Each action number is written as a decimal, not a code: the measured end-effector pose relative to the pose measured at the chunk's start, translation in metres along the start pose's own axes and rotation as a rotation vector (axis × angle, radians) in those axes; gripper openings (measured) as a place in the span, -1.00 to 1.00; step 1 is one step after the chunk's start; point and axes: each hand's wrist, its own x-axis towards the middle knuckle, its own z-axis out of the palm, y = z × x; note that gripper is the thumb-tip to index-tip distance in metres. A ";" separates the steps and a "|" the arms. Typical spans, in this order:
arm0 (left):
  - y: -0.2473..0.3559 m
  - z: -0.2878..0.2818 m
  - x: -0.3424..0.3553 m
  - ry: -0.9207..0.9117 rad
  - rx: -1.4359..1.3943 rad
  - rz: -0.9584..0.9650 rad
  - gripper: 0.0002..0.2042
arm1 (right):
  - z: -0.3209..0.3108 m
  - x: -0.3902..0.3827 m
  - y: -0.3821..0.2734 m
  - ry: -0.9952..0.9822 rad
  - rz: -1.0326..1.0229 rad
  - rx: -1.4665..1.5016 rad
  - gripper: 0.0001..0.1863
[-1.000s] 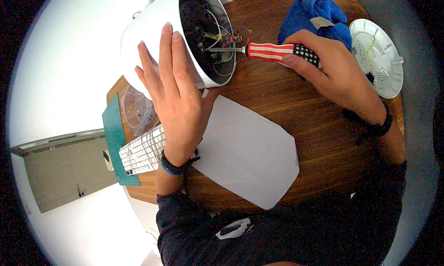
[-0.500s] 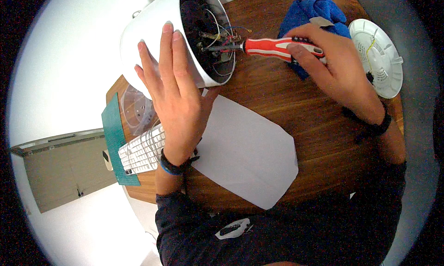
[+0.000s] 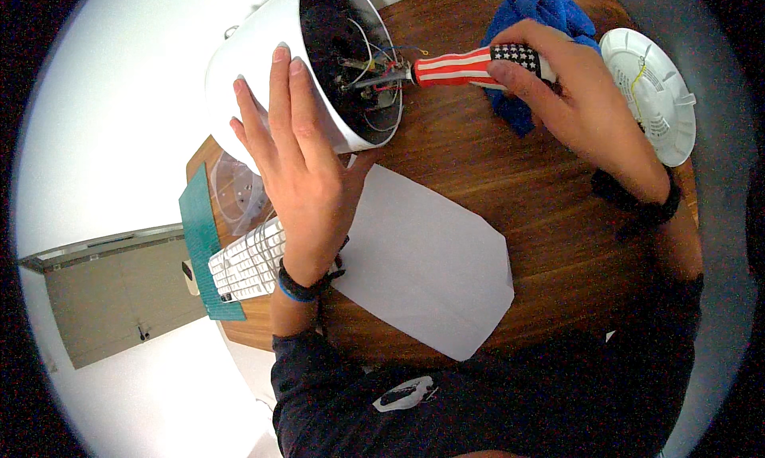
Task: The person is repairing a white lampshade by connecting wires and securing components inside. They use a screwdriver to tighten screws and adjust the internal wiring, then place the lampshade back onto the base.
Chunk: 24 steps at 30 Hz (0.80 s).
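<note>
A white rounded appliance housing (image 3: 255, 51) lies on its side at the upper left, its dark open end facing right. Thin wires (image 3: 374, 67) and small electronic parts show inside that opening. My left hand (image 3: 307, 159) rests on the housing's outer wall with its fingers stretched out. In my right hand (image 3: 570, 87) is a screwdriver (image 3: 453, 67) with a red, white and black star-patterned handle. Its metal shaft reaches into the opening among the wires; the tip is hard to make out. My right thumb and fingers close around the handle's rear.
A blue cloth (image 3: 550, 15) lies behind my right hand, beside a white round cover (image 3: 665, 99) with a yellow wire. White paper (image 3: 430, 259) lies on the wooden table (image 3: 446, 159). At left are a clear container (image 3: 239, 191) with small parts, a keyboard (image 3: 251, 259) and a green mat (image 3: 203, 235).
The screwdriver's handle has turned about its axis in my right hand, so the star pattern now faces up. Its shaft stays inside the housing. My left hand keeps its place on the wall.
</note>
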 end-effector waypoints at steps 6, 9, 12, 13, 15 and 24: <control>0.000 -0.001 0.000 -0.006 0.003 -0.001 0.33 | 0.016 -0.005 -0.003 0.183 -0.076 0.156 -0.71; 0.000 0.000 -0.001 0.001 0.004 0.000 0.32 | 0.019 -0.005 -0.001 0.245 -0.126 0.231 -0.72; -0.001 -0.001 -0.001 -0.006 0.003 -0.004 0.32 | 0.010 -0.003 0.001 0.141 -0.109 0.086 -0.70; -0.002 -0.001 0.000 -0.017 -0.002 -0.008 0.32 | 0.006 -0.002 0.002 0.098 -0.097 0.006 -0.70; -0.001 -0.001 0.001 -0.017 -0.009 -0.016 0.32 | 0.000 -0.002 0.000 0.010 -0.041 -0.026 -0.69; 0.000 0.000 -0.001 -0.006 -0.007 -0.009 0.34 | 0.012 0.000 -0.007 0.184 -0.139 0.172 -0.66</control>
